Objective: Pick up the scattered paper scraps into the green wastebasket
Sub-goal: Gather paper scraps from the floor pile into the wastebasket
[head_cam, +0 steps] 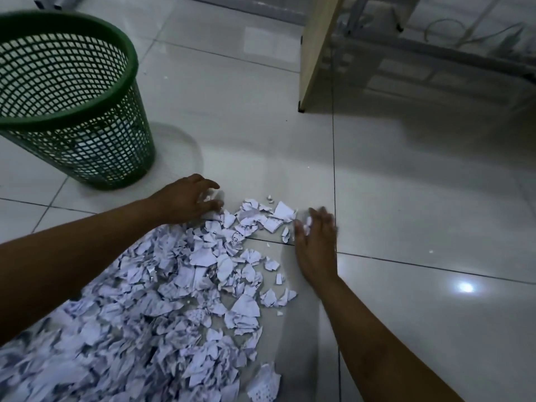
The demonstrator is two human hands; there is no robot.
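Torn white paper scraps (179,285) lie in a broad pile on the tiled floor, spreading from the lower left toward the middle. The green mesh wastebasket (95,158) stands upright at the upper left, beyond the pile. My left hand (185,200) rests at the pile's far left edge, fingers curled over a few scraps. At the pile's far right edge is my right hand (314,242), palm down and fingers spread, touching a small scrap; it is blurred. Neither hand clearly holds anything.
A light wooden furniture panel (316,53) stands on the floor at the upper middle, with metal frame legs (352,15) behind it. Glossy grey tiles (420,184) stretch to the right. A few tiny scraps lie apart near the pile's top.
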